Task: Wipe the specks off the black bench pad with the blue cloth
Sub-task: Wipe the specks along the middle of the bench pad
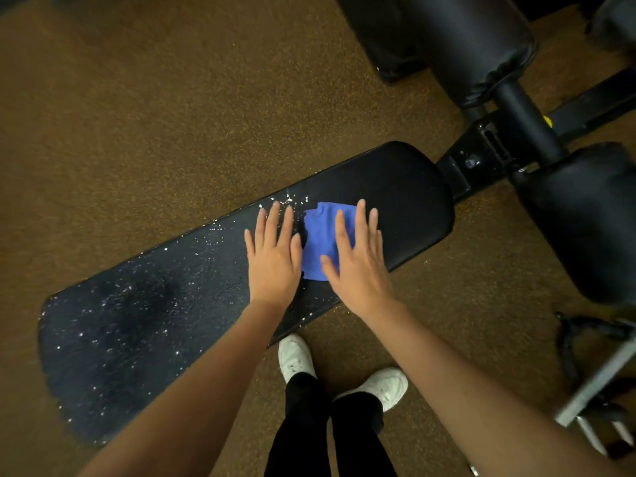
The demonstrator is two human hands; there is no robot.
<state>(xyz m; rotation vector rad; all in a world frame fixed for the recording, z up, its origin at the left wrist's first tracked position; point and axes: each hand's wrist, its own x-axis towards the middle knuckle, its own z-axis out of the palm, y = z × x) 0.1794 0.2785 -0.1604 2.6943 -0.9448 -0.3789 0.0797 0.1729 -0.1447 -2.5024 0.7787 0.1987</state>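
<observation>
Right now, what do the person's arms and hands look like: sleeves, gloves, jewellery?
Both forearms are bare, no sleeves in view. The left hand and right hand wear no gloves; no rings or watch show. Fingers are bare, nails short and unpainted as far as visible.

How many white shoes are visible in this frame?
2. One white shoe stands on the brown floor just below the black bench pad's near edge; the other white shoe is to its right, nearer the camera. Black trouser legs hide part of each.

Dim warm light, soft blur, wide-angle edge warp.
</observation>
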